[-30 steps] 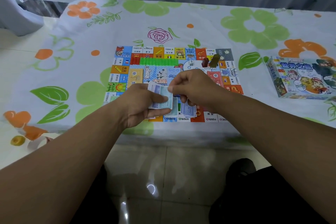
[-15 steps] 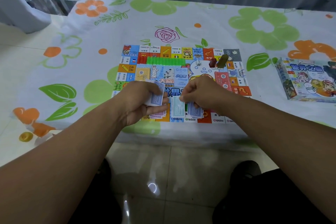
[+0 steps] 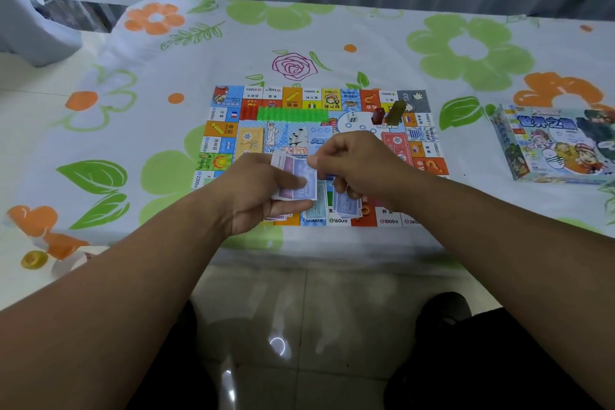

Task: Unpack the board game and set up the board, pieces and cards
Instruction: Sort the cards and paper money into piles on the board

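**Both hands meet on a stack of paper notes above the board**

Far to the left of the left hand, at the near table edge, a small yellow object (image 3: 33, 259) lies on the flowered tablecloth (image 3: 133, 83); I cannot tell what it is. The game board (image 3: 229, 143) lies flat under and beyond both hands. The left hand (image 3: 253, 200) grips a stack of paper notes (image 3: 298, 181) with the thumb on top. The right hand (image 3: 361, 165), close beside it, pinches the right edge of the stack. The hands cover the near middle of the board, and the piles of notes (image 3: 346, 206) under them show only partly. Beyond the hands stand a row of green houses (image 3: 291, 114), a die (image 3: 352, 116), a red piece (image 3: 377, 116) and an olive piece (image 3: 396, 110). Well to the right of the right hand lies the game box (image 3: 559, 146), cut off by the frame edge.
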Tool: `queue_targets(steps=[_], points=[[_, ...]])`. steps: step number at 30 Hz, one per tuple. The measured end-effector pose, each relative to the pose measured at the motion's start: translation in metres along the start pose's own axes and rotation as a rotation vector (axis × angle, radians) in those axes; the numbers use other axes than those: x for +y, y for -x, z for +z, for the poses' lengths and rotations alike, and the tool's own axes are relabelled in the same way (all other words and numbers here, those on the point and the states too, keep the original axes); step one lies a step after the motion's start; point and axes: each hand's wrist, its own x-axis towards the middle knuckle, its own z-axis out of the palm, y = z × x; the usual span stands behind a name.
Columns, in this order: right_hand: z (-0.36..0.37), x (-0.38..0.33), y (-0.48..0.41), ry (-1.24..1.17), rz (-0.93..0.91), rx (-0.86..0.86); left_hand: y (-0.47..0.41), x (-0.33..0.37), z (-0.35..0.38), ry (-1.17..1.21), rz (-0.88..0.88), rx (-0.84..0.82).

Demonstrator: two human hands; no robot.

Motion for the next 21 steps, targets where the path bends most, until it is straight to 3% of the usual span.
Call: queue_targets(steps=[21], points=[[-0.029,0.026,-0.005,0.239,0.179,0.081,-0.003,0.002,0.009,0.017,-0.043,0.042]])
